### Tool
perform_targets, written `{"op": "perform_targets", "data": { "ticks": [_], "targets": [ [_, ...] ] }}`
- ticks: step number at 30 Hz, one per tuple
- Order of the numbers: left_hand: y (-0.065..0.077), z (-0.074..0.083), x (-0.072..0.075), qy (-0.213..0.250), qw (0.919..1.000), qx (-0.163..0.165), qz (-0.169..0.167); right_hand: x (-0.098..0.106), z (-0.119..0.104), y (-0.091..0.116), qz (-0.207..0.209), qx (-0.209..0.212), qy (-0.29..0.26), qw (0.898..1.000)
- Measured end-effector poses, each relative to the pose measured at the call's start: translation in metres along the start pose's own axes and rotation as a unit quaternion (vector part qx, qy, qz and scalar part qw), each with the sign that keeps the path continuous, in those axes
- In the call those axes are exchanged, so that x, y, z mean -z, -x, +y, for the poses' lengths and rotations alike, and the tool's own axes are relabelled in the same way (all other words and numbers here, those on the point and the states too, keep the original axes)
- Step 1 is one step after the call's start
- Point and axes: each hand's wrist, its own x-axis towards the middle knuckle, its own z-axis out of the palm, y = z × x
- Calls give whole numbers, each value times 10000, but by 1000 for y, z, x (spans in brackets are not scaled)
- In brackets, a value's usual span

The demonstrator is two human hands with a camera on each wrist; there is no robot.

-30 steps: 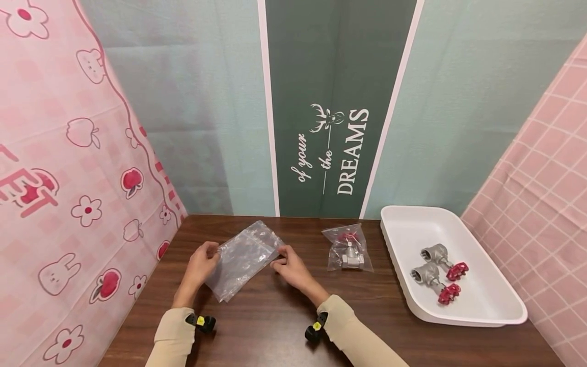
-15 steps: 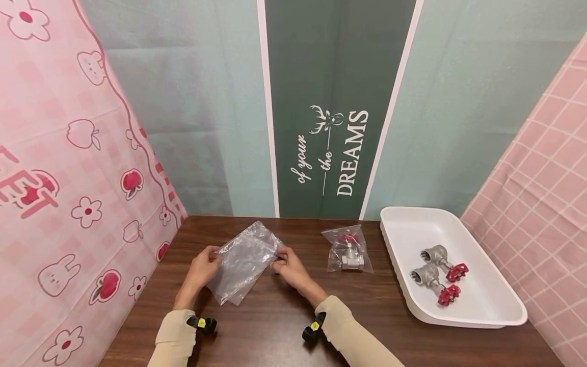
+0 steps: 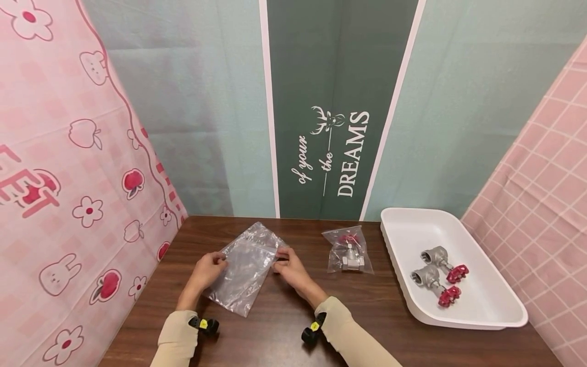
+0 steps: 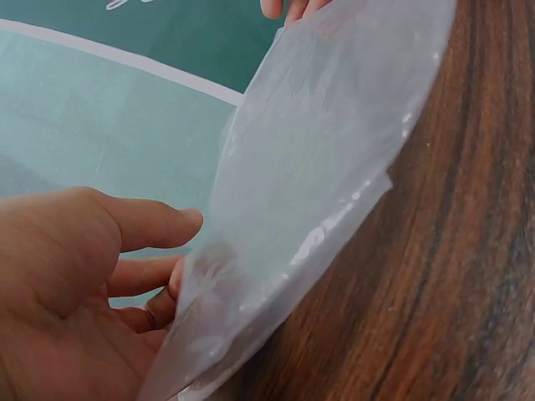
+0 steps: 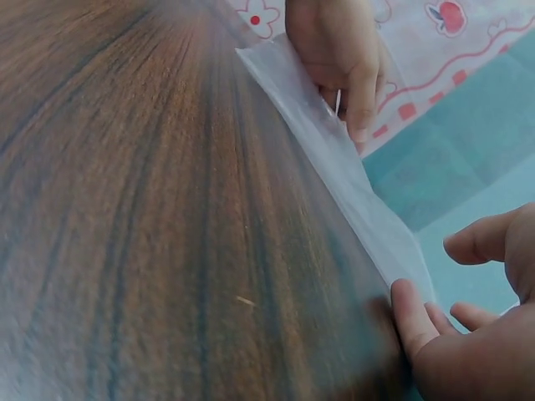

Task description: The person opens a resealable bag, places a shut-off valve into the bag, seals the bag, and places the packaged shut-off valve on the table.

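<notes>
Nearest, long beige sleeves reach in over a dark brown wood-grain table, a small black wrist camera with a yellow mark on the left arm and its like on the right; beyond them the left hand touches the left edge of a clear, wrinkled plastic zip bag, its fingers loosely bent behind the film and its thumb standing apart; the right hand meets the bag's right edge, fingers fairly straight along it, thumb lifted clear; the bag slants between the hands above the table, and whether it is one or a stack I cannot tell; to the right, a white plastic tray holds two silvery metal valves with red handwheels, side by side; left of it lies a similar red-wheeled valve inside a clear plastic pouch; farthest hangs a green cloth backdrop with white lettering.
</notes>
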Motion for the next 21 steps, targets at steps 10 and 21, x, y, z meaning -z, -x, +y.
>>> {"op": "perform_targets", "data": {
  "ticks": [10, 21],
  "targets": [
    [1, -1, -5, 450, 9989, 147, 46, -2, 4, -2, 45, -225, -1025, 9945],
    [5, 6, -8, 882, 9960, 89, 139, 2, 2, -3, 373, -277, -993, 9940]
  ]
}}
